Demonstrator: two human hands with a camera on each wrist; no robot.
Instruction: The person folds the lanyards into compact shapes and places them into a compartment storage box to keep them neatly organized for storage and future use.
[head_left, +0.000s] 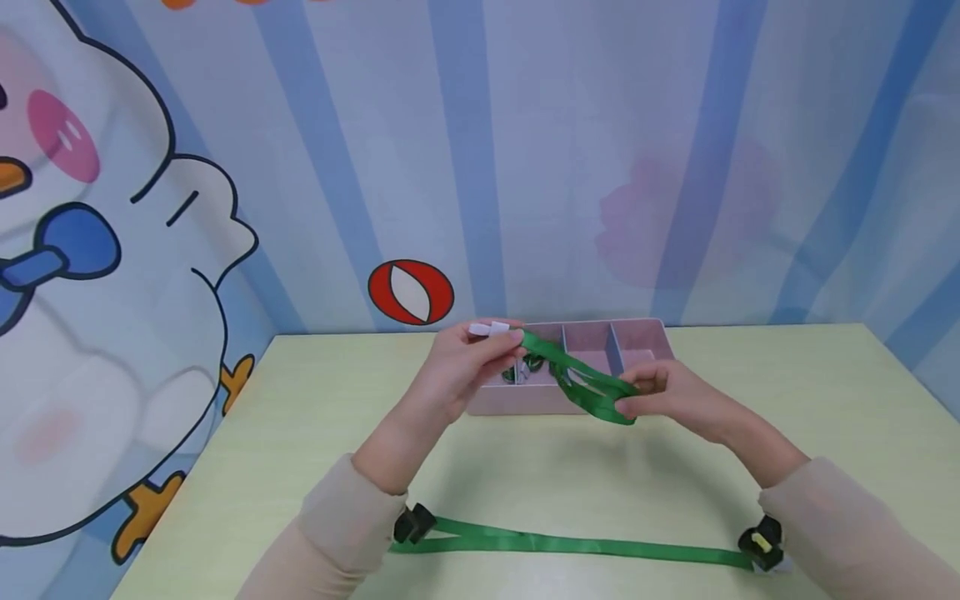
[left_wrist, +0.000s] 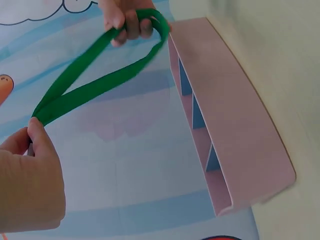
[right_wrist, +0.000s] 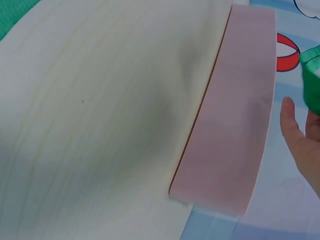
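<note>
A green ribbon strap [head_left: 573,363] in several loops stretches between both hands, above the front of a pink box. My left hand [head_left: 457,367] pinches one end between thumb and fingers, where a white piece [head_left: 489,329] sticks out behind the thumb. On the other side my right hand [head_left: 675,400] holds the looped end, thumb on the near side. From the left wrist the strap [left_wrist: 100,87] shows as a long loop, narrow at the left hand [left_wrist: 35,185] and bent round at the right hand [left_wrist: 131,22]. The right wrist view catches the right hand [right_wrist: 305,140] only partly.
The pink box [head_left: 525,402] has blue dividers and stands at the table's back edge by the wall. Dark green straps and a metal clip [head_left: 522,372] lie in its left part. A second green strap [head_left: 570,546] with black buckles [head_left: 414,523] lies across the near table.
</note>
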